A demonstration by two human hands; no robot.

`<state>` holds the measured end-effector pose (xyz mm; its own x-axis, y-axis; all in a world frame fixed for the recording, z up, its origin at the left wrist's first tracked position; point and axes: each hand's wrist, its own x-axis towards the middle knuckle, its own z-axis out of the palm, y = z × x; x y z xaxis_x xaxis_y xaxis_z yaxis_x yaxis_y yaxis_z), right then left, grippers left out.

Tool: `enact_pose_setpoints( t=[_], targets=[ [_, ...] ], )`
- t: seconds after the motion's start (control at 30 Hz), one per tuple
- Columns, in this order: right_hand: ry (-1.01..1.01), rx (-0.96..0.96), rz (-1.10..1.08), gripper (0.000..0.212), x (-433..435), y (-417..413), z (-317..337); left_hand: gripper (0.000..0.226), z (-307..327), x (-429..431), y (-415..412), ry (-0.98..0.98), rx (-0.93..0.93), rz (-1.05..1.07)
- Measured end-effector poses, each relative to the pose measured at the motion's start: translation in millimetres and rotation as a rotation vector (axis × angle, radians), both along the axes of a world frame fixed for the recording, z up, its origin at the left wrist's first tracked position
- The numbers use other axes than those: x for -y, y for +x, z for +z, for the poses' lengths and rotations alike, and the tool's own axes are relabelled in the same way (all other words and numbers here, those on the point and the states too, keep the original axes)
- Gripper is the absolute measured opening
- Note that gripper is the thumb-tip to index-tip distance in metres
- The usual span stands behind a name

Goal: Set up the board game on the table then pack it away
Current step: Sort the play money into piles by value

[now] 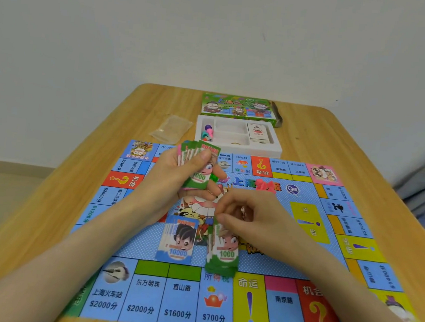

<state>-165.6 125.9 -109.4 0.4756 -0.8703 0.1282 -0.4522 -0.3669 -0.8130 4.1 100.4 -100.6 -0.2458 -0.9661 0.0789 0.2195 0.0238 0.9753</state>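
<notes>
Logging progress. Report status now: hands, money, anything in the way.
Left hand grips fanned notes. Right hand curled over green 1000 pile, grip unclear. Blue 10000 pile beside it. Nothing blocking.

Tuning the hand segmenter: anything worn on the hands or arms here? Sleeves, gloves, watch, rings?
Nothing worn that shows. Left hand and right hand are bare: no gloves, no rings visible, though the right fingers are a bit blurred. Arms are bare all the way to the frame edge: no sleeves, watch or bands.
</notes>
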Motion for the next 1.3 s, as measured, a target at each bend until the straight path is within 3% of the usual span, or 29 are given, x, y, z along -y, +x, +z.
enact_pose_setpoints(
  t=[0.27,0.47,0.7,0.9,1.1,1.3],
  targets=[
    [-0.130,-0.141,0.022,0.004,2.0,-1.0,-4.7,0.027,-0.1,0.1,0.4,0.009,-0.008,0.002],
    [-0.249,-0.178,0.006,0.010,3.8,-2.4,-9.4,0.028,-0.6,0.9,0.7,0.007,-0.009,-0.007],
    [-0.359,-0.022,-0.143,0.022,4.6,-2.3,-8.2,0.029,0.4,-0.7,0.7,0.010,0.013,-0.035],
    [-0.245,0.253,-0.233,0.016,3.3,-4.2,1.2,0.019,1.3,-7.0,-3.4,0.064,0.103,-0.185],
    [-0.286,0.224,-0.154,0.006,2.7,-1.3,-1.4,0.020,0.8,-8.9,-4.3,0.050,0.154,-0.247],
    [-0.261,0.315,-0.185,0.005,4.4,-2.6,-2.0,0.014,-0.5,-8.5,-4.2,0.037,0.123,-0.272]
  ],
)
